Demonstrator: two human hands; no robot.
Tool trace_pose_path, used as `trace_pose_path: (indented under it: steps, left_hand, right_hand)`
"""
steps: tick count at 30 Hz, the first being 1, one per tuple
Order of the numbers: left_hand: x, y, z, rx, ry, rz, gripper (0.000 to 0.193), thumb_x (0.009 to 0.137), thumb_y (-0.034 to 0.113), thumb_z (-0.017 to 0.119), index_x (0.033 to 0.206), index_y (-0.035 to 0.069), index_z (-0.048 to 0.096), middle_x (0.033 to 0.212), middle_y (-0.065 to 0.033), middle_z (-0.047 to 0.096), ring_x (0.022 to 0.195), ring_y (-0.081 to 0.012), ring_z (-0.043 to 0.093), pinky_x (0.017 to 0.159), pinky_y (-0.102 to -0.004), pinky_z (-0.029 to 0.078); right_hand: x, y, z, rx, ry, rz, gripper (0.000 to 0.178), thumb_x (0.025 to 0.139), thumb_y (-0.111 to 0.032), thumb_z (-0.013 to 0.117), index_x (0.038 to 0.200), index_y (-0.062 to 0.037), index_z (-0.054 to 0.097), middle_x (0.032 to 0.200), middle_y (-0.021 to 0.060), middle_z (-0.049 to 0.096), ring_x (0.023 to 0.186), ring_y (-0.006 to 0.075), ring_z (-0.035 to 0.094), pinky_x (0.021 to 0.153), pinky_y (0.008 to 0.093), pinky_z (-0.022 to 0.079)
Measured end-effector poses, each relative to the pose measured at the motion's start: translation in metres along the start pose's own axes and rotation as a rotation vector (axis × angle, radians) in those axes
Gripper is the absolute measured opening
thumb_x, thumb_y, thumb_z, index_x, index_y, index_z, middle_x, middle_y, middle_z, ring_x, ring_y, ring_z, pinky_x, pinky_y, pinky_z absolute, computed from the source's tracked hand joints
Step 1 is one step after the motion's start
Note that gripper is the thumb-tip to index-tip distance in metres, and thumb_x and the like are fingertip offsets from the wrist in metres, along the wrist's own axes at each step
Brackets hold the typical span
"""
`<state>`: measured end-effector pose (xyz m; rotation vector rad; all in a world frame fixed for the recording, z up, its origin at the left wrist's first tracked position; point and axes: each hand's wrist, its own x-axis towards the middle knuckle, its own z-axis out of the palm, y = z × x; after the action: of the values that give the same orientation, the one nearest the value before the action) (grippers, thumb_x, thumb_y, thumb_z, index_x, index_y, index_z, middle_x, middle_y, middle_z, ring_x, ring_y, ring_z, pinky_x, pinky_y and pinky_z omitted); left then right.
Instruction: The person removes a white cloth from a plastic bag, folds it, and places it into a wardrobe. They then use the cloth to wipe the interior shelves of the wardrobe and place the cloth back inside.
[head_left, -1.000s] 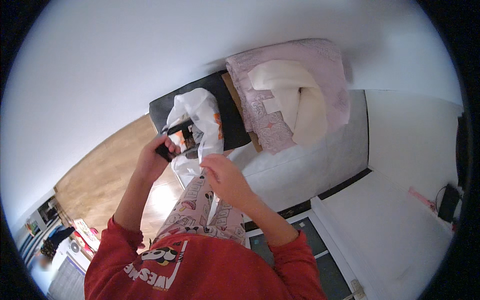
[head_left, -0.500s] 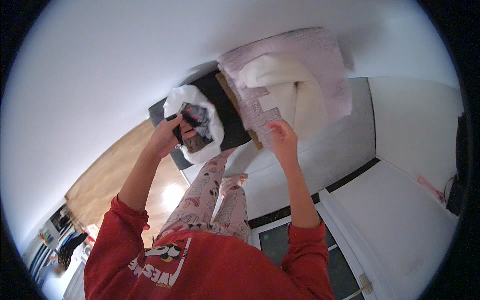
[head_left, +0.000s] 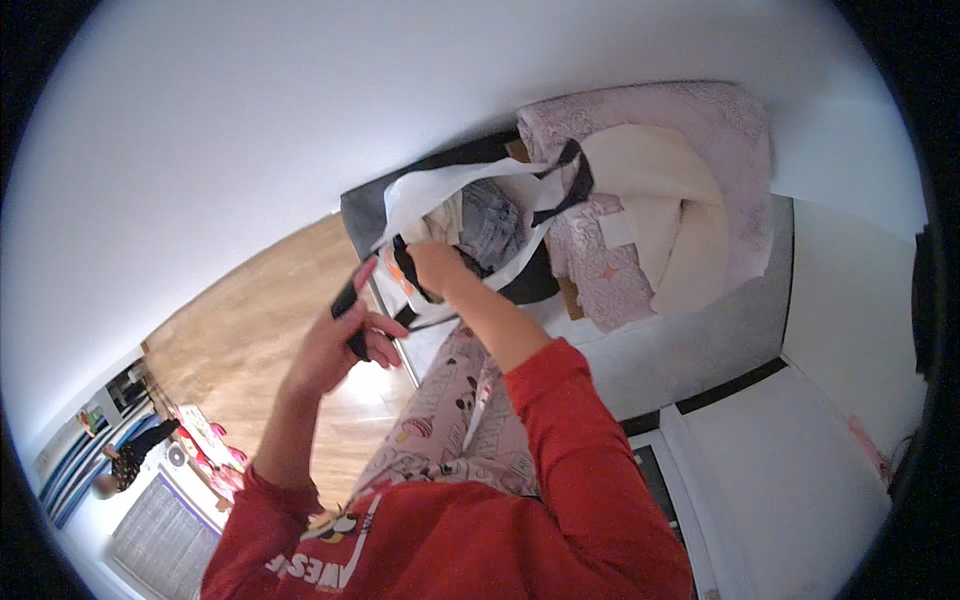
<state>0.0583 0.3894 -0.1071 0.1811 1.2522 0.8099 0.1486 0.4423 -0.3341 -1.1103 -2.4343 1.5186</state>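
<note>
Gripping a black strap (head_left: 350, 300), the left hand (head_left: 335, 345) is curling its fingers around it just left of a white bag (head_left: 440, 190). The right hand (head_left: 435, 268) is closing on the bag's near edge, where black and orange parts are showing, and is holding the mouth open. The bag is hanging in the air in front of the person, above their patterned trousers (head_left: 450, 420), with its white handle arching over the top. Folded clothes (head_left: 480, 225), grey and pale, are sitting inside the bag. A second black strap (head_left: 565, 180) is trailing off the bag's far side toward a pink quilt (head_left: 660, 130). That quilt is lying bunched on a grey bed (head_left: 690, 340), with a cream cloth (head_left: 670, 220) spread over it. Wooden floor (head_left: 250, 340) is showing to the left, beneath the left hand. Both red sleeves (head_left: 560, 400) are reaching up from the lower edge.
</note>
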Motion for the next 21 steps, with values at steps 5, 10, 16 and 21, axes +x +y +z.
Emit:
trace_pose_path:
  steps: [5,10,16,21]
  left_hand:
    - [-0.005,-0.012,-0.014,-0.056,-0.032,0.064,0.051,0.095,0.025,0.028,0.139,0.012,0.006,0.089,-0.0223,0.06,0.067,-0.0267,0.063,0.056,-0.0301,0.049]
    - [-0.011,-0.013,-0.036,-0.038,0.098,0.08,0.05,0.094,0.024,0.03,0.139,0.013,0.011,0.085,-0.02,0.061,0.056,-0.0218,0.059,0.052,-0.0289,0.045]
    - [-0.011,-0.015,-0.037,-0.04,0.136,0.091,0.05,0.094,0.023,0.031,0.139,0.012,0.013,0.083,-0.0175,0.062,0.047,-0.0186,0.055,0.044,-0.0265,0.04]
    - [-0.011,-0.005,-0.039,-0.022,0.036,0.1,0.046,0.095,0.019,0.024,0.138,0.009,0.011,0.091,-0.0211,0.061,0.053,-0.0208,0.058,0.048,-0.0258,0.042]
  right_hand:
    - [0.016,0.016,0.056,-0.108,-0.23,0.089,0.014,0.081,-0.012,0.047,0.087,-0.0085,0.059,0.091,0.0155,0.061,0.079,0.0348,0.06,0.07,0.0438,0.047]
    - [0.011,0.058,0.042,0.977,0.198,0.37,0.022,0.077,-0.019,0.059,0.094,-0.0036,0.06,0.083,0.0088,0.06,0.075,0.0233,0.057,0.067,0.0324,0.044]
    - [-0.025,0.062,-0.008,1.718,0.109,0.585,0.033,0.074,-0.027,0.067,0.1,-0.0111,0.055,0.098,0.0019,0.056,0.088,0.017,0.052,0.077,0.0283,0.039]
    - [-0.063,0.039,-0.052,1.901,0.172,0.421,0.043,0.062,-0.013,0.073,0.101,-0.0101,0.054,0.097,0.0038,0.056,0.094,0.02,0.053,0.085,0.0338,0.041]
